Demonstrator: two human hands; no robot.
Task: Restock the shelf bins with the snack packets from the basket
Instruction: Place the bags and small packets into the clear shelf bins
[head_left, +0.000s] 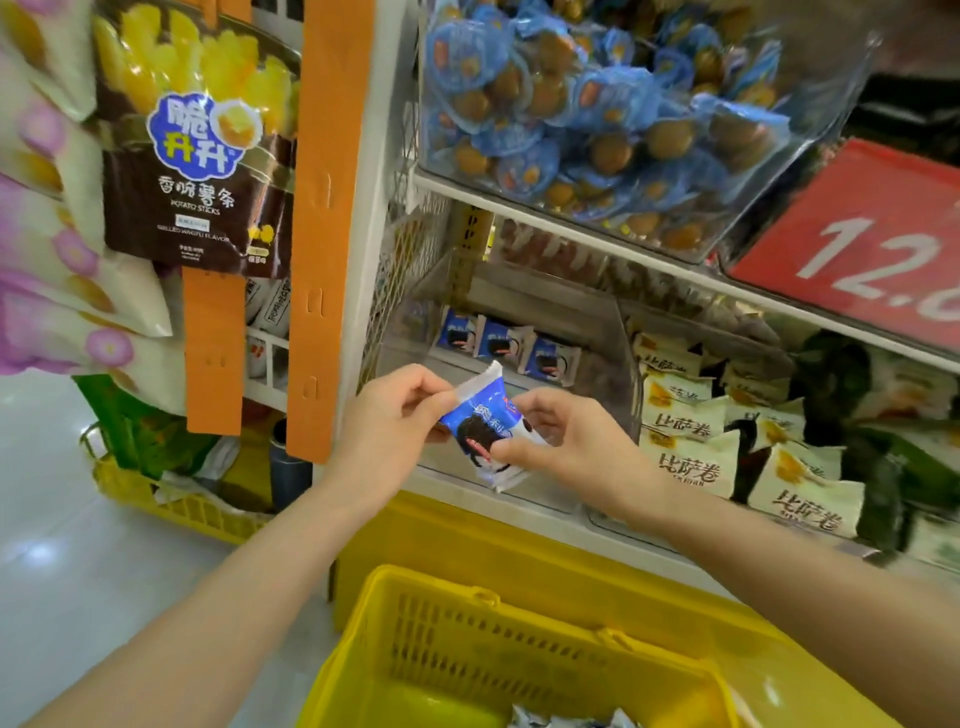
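blue-and-white snack packet (480, 434) was held tilted in the air in front of the clear shelf bin (621, 358), above the yellow basket (467, 639). left hand (392, 415) pinched its upper sealed end; right hand (566, 441) fingers gripped its lower end. three matching packets (506, 345) stood at the bin's back. basket held what looked like more wrappers, mostly cut off by the frame edge

The snack packet (485, 434) I hold is glossy crinkled plastic film; my basket (493, 654) is matt plastic, the shelf bin (621, 338) clear smooth plastic
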